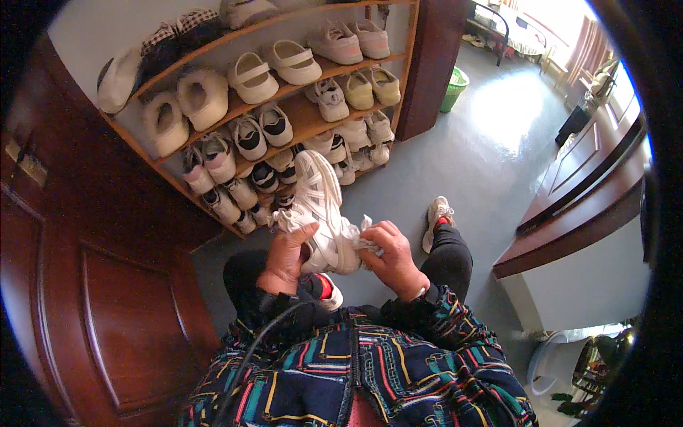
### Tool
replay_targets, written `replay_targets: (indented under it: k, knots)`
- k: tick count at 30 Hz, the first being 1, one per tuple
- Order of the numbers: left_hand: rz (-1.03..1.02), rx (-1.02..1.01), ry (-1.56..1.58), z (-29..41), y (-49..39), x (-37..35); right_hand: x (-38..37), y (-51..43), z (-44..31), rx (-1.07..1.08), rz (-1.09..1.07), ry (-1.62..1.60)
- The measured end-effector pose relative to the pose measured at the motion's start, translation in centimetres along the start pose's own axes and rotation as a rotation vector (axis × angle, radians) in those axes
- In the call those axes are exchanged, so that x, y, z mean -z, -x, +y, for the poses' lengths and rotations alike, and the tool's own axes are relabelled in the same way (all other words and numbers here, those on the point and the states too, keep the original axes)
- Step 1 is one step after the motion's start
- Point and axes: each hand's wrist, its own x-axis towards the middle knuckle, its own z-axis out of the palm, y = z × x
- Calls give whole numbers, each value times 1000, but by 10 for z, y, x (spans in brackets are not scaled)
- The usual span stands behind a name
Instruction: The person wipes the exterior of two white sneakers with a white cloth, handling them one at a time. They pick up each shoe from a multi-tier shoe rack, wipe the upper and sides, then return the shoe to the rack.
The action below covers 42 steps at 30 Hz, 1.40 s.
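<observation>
A white sneaker (pixel 323 213) is held up before me, its toe pointing away and its side turned upward. My left hand (pixel 285 256) grips it around the ankle opening, with the thumb on the upper beside the laces. At the right of the shoe, my right hand (pixel 394 255) pinches a crumpled whitish cloth or tissue (pixel 365 240) against the sneaker's side near the heel. The fingertips partly cover this crumpled piece.
A wooden shoe rack (pixel 304 120) with several rows of shoes stands ahead. A brown door (pixel 133 320) is at the left. Farther off are a green basket (pixel 455 91) and a bed. My shoe (pixel 438 213) rests on the grey floor; a white basin (pixel 549 363) lies lower right.
</observation>
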Motion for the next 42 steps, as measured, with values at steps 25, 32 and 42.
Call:
replay_targets:
  k: [25, 32, 42]
  knots:
    - [-181, 106, -155, -8, 0, 5, 1, -44, 25, 1, 154, 116]
    - [-118, 24, -230, 1, -6, -5, -12, -40, 20, 66, -18, 39]
    - [40, -90, -38, -2, -26, 5, 0, -27, 11, 61, -284, 62]
